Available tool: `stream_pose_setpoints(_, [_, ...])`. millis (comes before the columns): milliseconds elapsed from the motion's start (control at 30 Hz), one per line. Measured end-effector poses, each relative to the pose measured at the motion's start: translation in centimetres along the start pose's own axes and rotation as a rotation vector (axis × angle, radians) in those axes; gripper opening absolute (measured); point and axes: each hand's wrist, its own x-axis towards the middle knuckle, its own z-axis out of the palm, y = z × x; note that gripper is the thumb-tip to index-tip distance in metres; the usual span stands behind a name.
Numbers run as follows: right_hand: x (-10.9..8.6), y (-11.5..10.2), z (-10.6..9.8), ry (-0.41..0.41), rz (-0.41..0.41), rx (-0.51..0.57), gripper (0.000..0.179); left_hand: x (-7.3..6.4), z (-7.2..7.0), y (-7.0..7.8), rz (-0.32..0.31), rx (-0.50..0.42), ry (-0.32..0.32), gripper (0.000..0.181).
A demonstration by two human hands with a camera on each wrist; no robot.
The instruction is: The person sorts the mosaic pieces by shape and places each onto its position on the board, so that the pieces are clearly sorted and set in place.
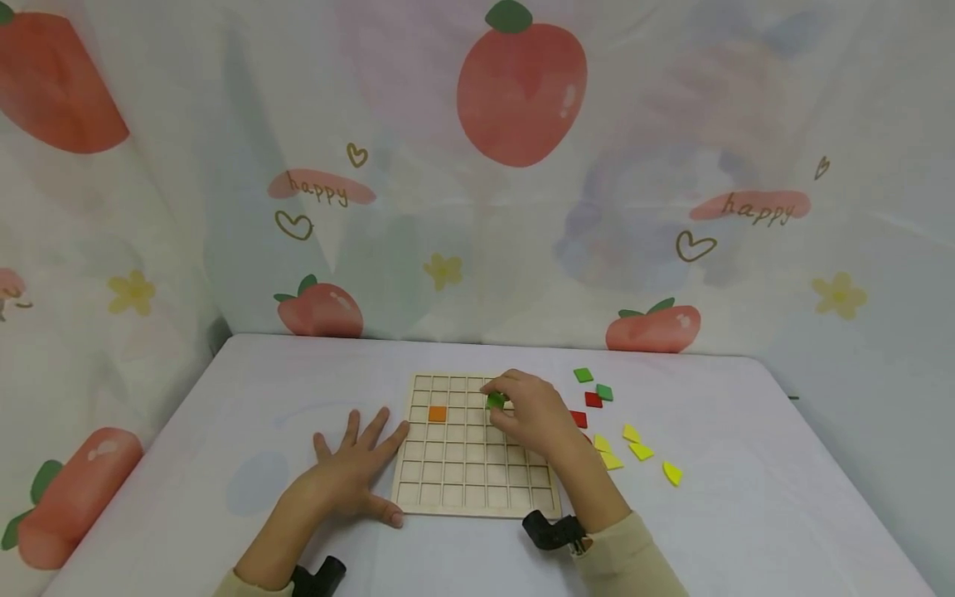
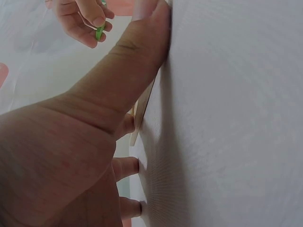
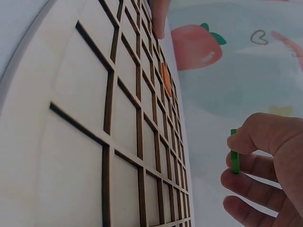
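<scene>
My right hand (image 1: 531, 412) pinches a small green tile (image 1: 496, 401) between thumb and fingers over the right side of a wooden grid board (image 1: 455, 473). In the right wrist view the green tile (image 3: 235, 151) is seen edge-on, raised off the board. One orange square tile (image 1: 437, 414) lies in a cell toward the board's upper left. My left hand (image 1: 351, 473) lies on the white table with fingers spread, thumb and a fingertip at the board's left edge. The left wrist view shows its thumb (image 2: 128, 56) close up on the cloth.
Right of the board lie loose tiles: green ones (image 1: 584, 376), red ones (image 1: 593, 400) and several yellow pieces (image 1: 640, 451). Some of these are partly hidden behind the right hand and forearm. A printed fabric backdrop (image 1: 477, 249) rises behind the table's far edge.
</scene>
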Motion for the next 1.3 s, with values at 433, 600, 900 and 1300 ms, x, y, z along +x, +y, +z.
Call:
stream_pose_setpoints(433, [0.4,-0.7,0.8,-0.025,0.000,-0.046,0.025,0.0,-0.1,0.1,-0.002,-0.006,-0.002,0.127])
stream_pose_setpoints(600, [0.6,-0.9,1.1,-0.024,-0.029,-0.042,0.024,0.0,-0.1,0.2,-0.005,-0.012,-0.005,0.127])
stream_pose_setpoints(900, [0.8,-1.3,1.2,-0.026,-0.057,-0.016,0.023,0.1,0.1,0.0,-0.017,-0.006,-0.010,0.127])
stream_pose_setpoints(1300, [1.4,-1.3,1.7,-0.062,-0.059,-0.027,0.024,0.2,0.3,-0.3,-0.004,-0.005,-0.001,0.127])
